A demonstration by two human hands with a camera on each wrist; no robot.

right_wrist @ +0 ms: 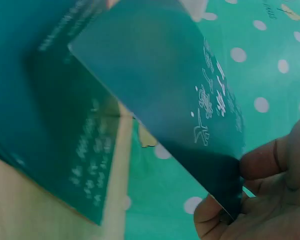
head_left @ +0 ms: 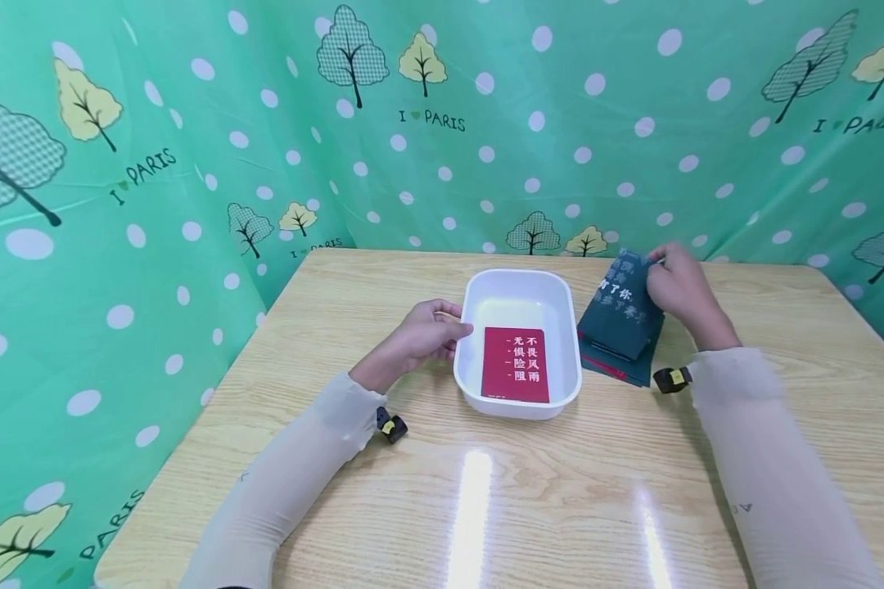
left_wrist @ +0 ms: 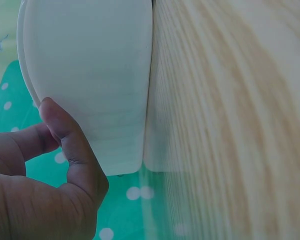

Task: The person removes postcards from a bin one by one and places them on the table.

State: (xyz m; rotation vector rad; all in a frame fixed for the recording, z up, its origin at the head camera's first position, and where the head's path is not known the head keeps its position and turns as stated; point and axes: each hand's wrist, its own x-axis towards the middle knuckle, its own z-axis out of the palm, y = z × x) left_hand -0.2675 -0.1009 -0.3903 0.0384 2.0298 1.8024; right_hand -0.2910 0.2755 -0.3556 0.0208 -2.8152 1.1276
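Observation:
My left hand [head_left: 429, 334] holds the left rim of a white plastic tub [head_left: 519, 409], thumb over the edge. A red booklet [head_left: 501, 368] with white Chinese characters lies flat inside the tub. To the tub's right, my right hand [head_left: 679, 285] pinches a thin dark green booklet [right_wrist: 155, 75] by its corner, between thumb and fingers. That booklet is raised and tilted over a stack of similar dark green booklets [right_wrist: 65, 125] on the table. A red edge [head_left: 602, 366] shows low in the stack. The tub hides part of my left fingers.
The light wood table [head_left: 383, 507] ends at a green polka-dot curtain [head_left: 442, 188] behind and to the left. Black wrist cameras [head_left: 392, 427] hang under both sleeves. Bright light reflections streak the table's front.

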